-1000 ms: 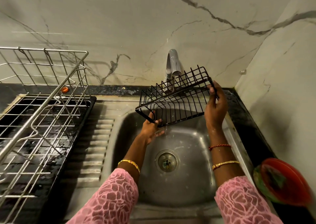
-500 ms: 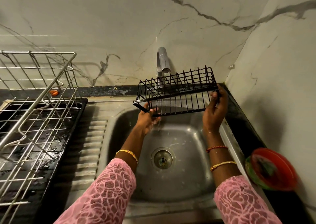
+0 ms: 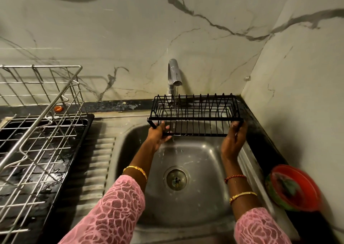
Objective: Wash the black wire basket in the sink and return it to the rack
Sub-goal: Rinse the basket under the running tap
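A black wire basket (image 3: 201,113) is held level over the steel sink (image 3: 204,169), under the tap (image 3: 174,74). A thin stream of water runs from the tap through the basket's left part. My left hand (image 3: 158,134) grips the basket's lower left corner. At the lower right corner my right hand (image 3: 233,141) grips the other end. The silver wire dish rack (image 3: 37,124) stands on a black tray (image 3: 74,160) to the left of the sink.
A ribbed steel draining board (image 3: 100,160) lies between sink and rack. A red and green bowl (image 3: 292,187) sits on the dark counter at the right. Marble walls close in behind and to the right. A small orange object (image 3: 58,108) lies behind the rack.
The basket was tilted with its right end high; it has turned level and now sits squarely under the running water. Both hands kept their hold.
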### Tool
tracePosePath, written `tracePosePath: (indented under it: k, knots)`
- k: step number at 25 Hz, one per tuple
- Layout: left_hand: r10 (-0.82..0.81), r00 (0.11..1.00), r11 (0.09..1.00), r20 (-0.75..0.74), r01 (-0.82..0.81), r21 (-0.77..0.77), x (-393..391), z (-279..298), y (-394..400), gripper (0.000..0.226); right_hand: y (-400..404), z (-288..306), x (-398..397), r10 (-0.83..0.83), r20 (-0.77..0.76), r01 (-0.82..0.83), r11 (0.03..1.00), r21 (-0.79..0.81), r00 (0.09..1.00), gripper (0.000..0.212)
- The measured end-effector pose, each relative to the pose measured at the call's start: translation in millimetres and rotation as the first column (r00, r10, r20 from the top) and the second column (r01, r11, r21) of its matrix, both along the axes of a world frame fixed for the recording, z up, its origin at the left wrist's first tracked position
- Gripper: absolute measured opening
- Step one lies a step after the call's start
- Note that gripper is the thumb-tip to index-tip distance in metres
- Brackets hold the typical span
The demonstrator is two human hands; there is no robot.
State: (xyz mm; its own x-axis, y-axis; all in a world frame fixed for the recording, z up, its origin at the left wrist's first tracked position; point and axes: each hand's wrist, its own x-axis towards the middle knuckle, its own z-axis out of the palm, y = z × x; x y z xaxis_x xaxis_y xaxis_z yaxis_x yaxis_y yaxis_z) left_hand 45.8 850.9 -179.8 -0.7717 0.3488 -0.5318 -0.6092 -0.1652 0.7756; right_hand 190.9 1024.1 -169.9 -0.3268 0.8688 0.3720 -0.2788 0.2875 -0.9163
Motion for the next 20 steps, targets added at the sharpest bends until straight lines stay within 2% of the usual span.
tracePosePath:
  k: [3, 5, 6, 8, 10, 13, 15, 17, 20]
  knots:
    - [0.08, 0.997, 0.997, -0.008, -0.08, 0.018, -0.1, 2.3, -10.7, 0.013, -4.7, -6.7, 0.6, 0.144, -0.085, -0.16, 0.957, -0.242, 0.986, 0.027]
    - [0.133, 0.985, 0.99, -0.106, -0.137, -0.027, 1.5, 2.3, -19.9, 0.013, -1.2, -13.2, -3.3, 0.204, -0.081, -0.218, 0.87, -0.442, 0.976, 0.02]
    - [0.134, 0.976, 0.987, -0.171, -0.147, -0.066, 3.2, 3.5, -24.3, 0.016, 1.0, -15.9, -3.3, 0.252, -0.087, -0.259, 0.806, -0.532, 0.964, 0.026]
    - [0.133, 0.956, 0.978, -0.262, -0.17, -0.121, 1.9, 5.1, -29.8, 0.018, 2.8, -19.9, -1.2, 0.326, -0.197, -0.369, 0.639, -0.675, 0.925, 0.034]
    - [0.144, 0.945, 0.972, -0.295, -0.19, -0.137, 0.8, 9.5, -31.6, 0.012, -1.6, -20.2, 6.4, 0.328, -0.313, -0.441, 0.469, -0.765, 0.891, 0.026]
    - [0.147, 0.927, 0.955, -0.345, -0.224, -0.196, -3.2, 19.3, -29.9, 0.026, -5.2, -24.6, 20.2, 0.294, -0.432, -0.506, 0.257, -0.823, 0.853, 0.056]
    - [0.085, 0.904, 0.926, -0.42, -0.227, -0.302, 1.7, 37.2, -27.4, 0.037, -7.8, -35.3, 24.8, 0.243, -0.469, -0.51, 0.144, -0.848, 0.849, 0.052]
    - [-0.005, 0.875, 0.884, -0.484, -0.223, -0.412, 9.1, 55.2, -23.3, 0.038, -10.3, -44.0, 24.1, 0.243, -0.403, -0.44, 0.122, -0.89, 0.882, 0.06]
    - [-0.105, 0.841, 0.79, -0.531, -0.254, -0.558, 13.8, 71.3, -19.8, 0.03, -15.6, -41.8, 16.3, 0.314, -0.263, -0.328, 0.177, -0.928, 0.912, 0.048]
